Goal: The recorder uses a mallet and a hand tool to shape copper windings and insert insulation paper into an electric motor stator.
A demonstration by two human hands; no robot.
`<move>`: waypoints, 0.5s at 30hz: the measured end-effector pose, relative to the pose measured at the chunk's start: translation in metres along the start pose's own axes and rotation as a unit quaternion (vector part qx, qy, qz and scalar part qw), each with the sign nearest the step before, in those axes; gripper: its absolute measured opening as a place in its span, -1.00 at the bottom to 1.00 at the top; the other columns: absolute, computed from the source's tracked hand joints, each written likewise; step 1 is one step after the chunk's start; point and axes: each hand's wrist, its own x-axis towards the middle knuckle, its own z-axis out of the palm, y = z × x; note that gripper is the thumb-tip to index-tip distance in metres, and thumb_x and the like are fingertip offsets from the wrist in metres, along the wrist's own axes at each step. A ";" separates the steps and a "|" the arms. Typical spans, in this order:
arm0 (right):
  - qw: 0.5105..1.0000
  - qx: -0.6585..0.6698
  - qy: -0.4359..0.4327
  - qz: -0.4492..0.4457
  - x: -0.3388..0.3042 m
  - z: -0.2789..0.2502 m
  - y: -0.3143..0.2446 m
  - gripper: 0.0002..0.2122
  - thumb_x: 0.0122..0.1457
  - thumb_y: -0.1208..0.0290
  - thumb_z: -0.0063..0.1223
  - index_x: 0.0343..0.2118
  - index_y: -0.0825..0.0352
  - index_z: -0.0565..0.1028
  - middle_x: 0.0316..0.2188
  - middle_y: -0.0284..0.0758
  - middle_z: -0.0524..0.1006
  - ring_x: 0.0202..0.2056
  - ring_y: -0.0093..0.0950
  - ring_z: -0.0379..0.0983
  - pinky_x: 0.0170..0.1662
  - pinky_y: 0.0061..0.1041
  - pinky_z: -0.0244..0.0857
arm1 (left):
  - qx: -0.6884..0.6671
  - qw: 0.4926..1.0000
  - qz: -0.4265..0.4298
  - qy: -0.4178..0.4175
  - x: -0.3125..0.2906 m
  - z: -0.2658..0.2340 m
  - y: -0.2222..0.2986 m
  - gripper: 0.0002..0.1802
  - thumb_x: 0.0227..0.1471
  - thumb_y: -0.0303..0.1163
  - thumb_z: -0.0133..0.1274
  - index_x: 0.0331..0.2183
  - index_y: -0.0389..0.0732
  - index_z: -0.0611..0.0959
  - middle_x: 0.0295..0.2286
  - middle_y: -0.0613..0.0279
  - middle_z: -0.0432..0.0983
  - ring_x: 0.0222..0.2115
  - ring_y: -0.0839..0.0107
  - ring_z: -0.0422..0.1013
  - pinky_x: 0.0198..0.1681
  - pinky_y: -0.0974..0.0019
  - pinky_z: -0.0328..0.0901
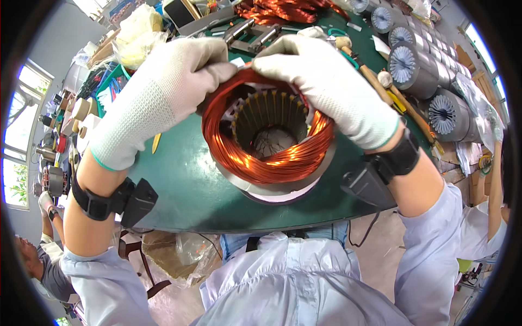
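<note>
A stator core (pixel 260 187) stands upright on the green table before me, with a thick ring of shiny copper winding (pixel 255 165) round its upper opening. Its slotted bore (pixel 272 114) shows through the middle. My left hand (pixel 179 79), in a white knit glove, is closed with its fingertips pinching at the far left of the winding. A small white slip (pixel 238 62) shows by those fingertips. My right hand (pixel 323 79), gloved alike, curls its fingers over the winding's far right side. The gloves hide part of the ring and the exact contact of the fingertips.
Beyond the stator are a metal fixture (pixel 253 35) and a heap of copper wire coils (pixel 288 10). Wooden-handled tools (pixel 375 84) lie to the right, near a row of grey stators (pixel 410 68). A green basket (pixel 111 87) is at left. Other people work at both sides.
</note>
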 end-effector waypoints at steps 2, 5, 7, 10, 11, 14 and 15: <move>0.993 0.101 0.000 0.067 0.001 0.004 0.003 -0.70 0.29 0.27 0.12 -0.16 0.47 0.61 -0.28 -0.29 0.63 -0.18 -0.58 0.54 -0.05 -0.57 0.39 | -0.054 0.990 -0.103 -0.080 0.001 -0.007 0.006 -0.79 0.33 -0.33 0.00 -0.30 -0.29 0.57 -0.54 0.34 0.43 -0.52 0.57 0.33 -0.43 0.42 0.29; 0.988 -0.050 0.050 -0.137 -0.006 -0.009 0.023 -0.65 0.27 0.23 0.10 -0.08 0.46 0.58 -0.21 -0.25 0.60 -0.17 -0.48 0.55 -0.13 -0.42 0.45 | -0.034 0.998 -0.019 -0.051 0.004 0.001 -0.002 -0.81 0.29 -0.37 0.02 -0.28 -0.31 0.56 -0.53 0.25 0.47 -0.51 0.48 0.35 -0.40 0.36 0.31; 0.980 0.168 0.104 -0.024 -0.019 -0.005 0.016 -0.69 0.30 0.28 0.03 -0.05 0.41 0.57 -0.12 -0.26 0.59 -0.06 -0.45 0.53 0.02 -0.43 0.38 | -0.009 0.999 -0.011 -0.035 -0.009 0.002 -0.004 -0.83 0.27 -0.39 0.03 -0.28 -0.32 0.56 -0.51 0.20 0.49 -0.49 0.43 0.37 -0.36 0.32 0.35; 0.974 0.176 0.139 0.038 -0.044 -0.011 0.008 -0.62 0.30 0.20 0.07 -0.03 0.45 0.53 -0.17 -0.34 0.58 -0.13 -0.52 0.50 0.00 -0.49 0.35 | -0.020 0.997 0.002 0.071 -0.015 0.011 -0.003 -0.84 0.20 -0.43 0.08 -0.24 -0.34 0.58 -0.45 0.10 0.53 -0.41 0.32 0.45 -0.24 0.27 0.39; 0.973 0.180 0.134 0.047 -0.045 -0.008 0.003 -0.63 0.32 0.21 0.06 -0.03 0.46 0.53 -0.14 -0.32 0.58 -0.10 -0.54 0.50 0.04 -0.53 0.34 | -0.033 0.994 0.051 0.096 -0.007 0.012 -0.001 -0.83 0.18 -0.44 0.09 -0.22 -0.33 0.59 -0.41 0.08 0.56 -0.37 0.30 0.48 -0.20 0.25 0.39; 0.973 0.180 0.131 0.058 -0.034 0.006 0.000 -0.68 0.32 0.27 0.08 -0.05 0.44 0.50 -0.19 -0.38 0.55 -0.14 -0.63 0.46 0.00 -0.60 0.33 | -0.077 0.984 0.122 0.105 0.027 0.019 0.002 -0.78 0.14 -0.44 0.11 -0.17 -0.33 0.63 -0.35 -0.01 0.61 -0.33 0.20 0.53 -0.16 0.21 0.40; 0.973 0.171 0.150 0.049 -0.030 0.009 0.002 -0.70 0.30 0.27 0.08 -0.12 0.45 0.51 -0.27 -0.37 0.55 -0.22 -0.62 0.44 -0.08 -0.58 0.34 | -0.076 0.991 0.103 0.036 0.037 0.017 0.004 -0.77 0.15 -0.43 0.11 -0.17 -0.33 0.64 -0.36 -0.03 0.61 -0.33 0.17 0.54 -0.16 0.20 0.40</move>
